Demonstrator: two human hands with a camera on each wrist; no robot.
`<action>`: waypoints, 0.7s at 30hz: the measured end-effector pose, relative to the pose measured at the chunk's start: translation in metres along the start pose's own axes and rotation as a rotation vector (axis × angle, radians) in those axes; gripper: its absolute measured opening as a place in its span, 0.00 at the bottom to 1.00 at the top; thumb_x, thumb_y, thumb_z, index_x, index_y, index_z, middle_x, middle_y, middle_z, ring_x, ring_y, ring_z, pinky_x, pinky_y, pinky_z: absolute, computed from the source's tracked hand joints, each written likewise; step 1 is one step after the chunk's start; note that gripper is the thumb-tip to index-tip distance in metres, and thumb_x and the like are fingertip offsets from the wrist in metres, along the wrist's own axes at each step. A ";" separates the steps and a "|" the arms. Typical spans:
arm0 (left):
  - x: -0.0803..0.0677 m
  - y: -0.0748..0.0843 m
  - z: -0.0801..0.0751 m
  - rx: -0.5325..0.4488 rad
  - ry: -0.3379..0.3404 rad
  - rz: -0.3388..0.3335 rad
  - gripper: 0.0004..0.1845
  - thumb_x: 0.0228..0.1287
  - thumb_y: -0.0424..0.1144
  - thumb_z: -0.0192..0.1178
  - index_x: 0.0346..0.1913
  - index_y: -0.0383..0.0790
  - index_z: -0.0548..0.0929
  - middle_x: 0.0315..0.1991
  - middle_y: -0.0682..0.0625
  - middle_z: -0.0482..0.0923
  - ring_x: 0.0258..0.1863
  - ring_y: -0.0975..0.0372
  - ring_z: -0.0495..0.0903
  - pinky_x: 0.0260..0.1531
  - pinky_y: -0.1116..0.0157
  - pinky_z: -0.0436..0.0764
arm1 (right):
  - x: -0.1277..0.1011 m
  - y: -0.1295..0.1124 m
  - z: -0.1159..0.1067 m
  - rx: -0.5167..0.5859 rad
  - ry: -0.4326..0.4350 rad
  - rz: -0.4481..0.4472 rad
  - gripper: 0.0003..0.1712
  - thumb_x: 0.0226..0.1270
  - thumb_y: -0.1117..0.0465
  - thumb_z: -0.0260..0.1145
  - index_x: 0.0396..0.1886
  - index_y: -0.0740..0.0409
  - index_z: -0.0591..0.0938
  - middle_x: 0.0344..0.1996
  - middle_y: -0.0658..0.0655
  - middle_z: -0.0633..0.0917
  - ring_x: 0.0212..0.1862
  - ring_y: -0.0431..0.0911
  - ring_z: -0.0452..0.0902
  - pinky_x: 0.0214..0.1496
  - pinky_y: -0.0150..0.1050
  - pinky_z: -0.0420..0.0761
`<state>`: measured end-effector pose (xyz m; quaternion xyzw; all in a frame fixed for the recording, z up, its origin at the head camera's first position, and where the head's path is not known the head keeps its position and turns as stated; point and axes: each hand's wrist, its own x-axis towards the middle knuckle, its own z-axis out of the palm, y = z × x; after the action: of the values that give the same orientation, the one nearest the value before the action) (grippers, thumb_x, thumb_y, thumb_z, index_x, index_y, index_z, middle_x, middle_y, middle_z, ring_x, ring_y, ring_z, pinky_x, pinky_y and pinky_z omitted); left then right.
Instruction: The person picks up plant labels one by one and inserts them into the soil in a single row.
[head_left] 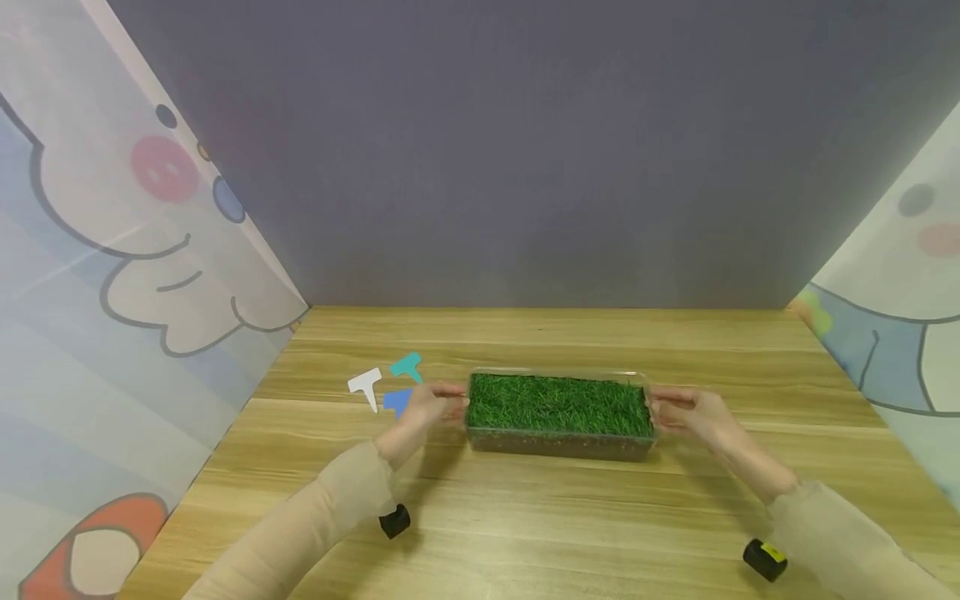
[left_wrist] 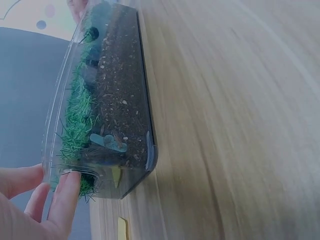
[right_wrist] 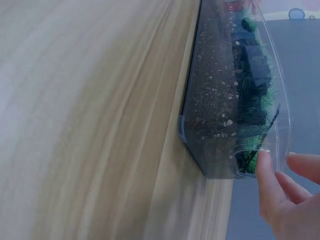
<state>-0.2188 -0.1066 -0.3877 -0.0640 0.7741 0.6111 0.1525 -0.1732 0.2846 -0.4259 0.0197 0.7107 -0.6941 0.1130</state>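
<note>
Head view: clear oblong plastic tray (head_left: 558, 446) of soil and grass, left hand (head_left: 426, 406) and right hand (head_left: 693, 414) pinching its end rims

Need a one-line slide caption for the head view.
Both hands, left hand and right hand, grip the ends of a clear grass box on a wooden table.

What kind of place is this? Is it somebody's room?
Probably a small tabletop booth set up for filming, not a bedroom. A wooden table is boxed in by a plain grey backdrop and cartoon-printed sheets on both sides. Both hands hold a clear tray of grass.
</note>
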 end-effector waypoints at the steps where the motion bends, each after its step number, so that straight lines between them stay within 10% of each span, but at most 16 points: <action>1: 0.000 0.000 0.000 0.005 0.002 -0.004 0.15 0.54 0.26 0.57 0.47 0.27 0.76 0.41 0.37 0.77 0.30 0.58 0.79 0.39 0.59 0.79 | -0.002 -0.003 0.002 -0.012 0.006 0.001 0.31 0.52 0.59 0.67 0.54 0.70 0.70 0.37 0.51 0.83 0.37 0.45 0.81 0.41 0.37 0.78; 10: -0.002 0.001 -0.001 0.031 0.006 -0.006 0.14 0.54 0.27 0.58 0.45 0.27 0.77 0.37 0.38 0.79 0.28 0.60 0.79 0.37 0.59 0.79 | -0.022 -0.032 0.024 -0.112 0.029 0.013 0.32 0.61 0.64 0.58 0.57 0.81 0.58 0.47 0.67 0.77 0.38 0.41 0.80 0.44 0.37 0.77; 21: 0.012 0.002 -0.009 0.007 -0.092 -0.036 0.14 0.53 0.25 0.58 0.44 0.25 0.75 0.31 0.42 0.78 0.24 0.59 0.78 0.34 0.57 0.80 | 0.007 0.016 -0.006 0.005 0.034 0.020 0.46 0.41 0.46 0.71 0.56 0.70 0.68 0.40 0.54 0.83 0.40 0.47 0.80 0.44 0.39 0.77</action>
<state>-0.2322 -0.1139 -0.3880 -0.0492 0.7671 0.6079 0.1992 -0.1781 0.2906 -0.4433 0.0387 0.7103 -0.6945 0.1079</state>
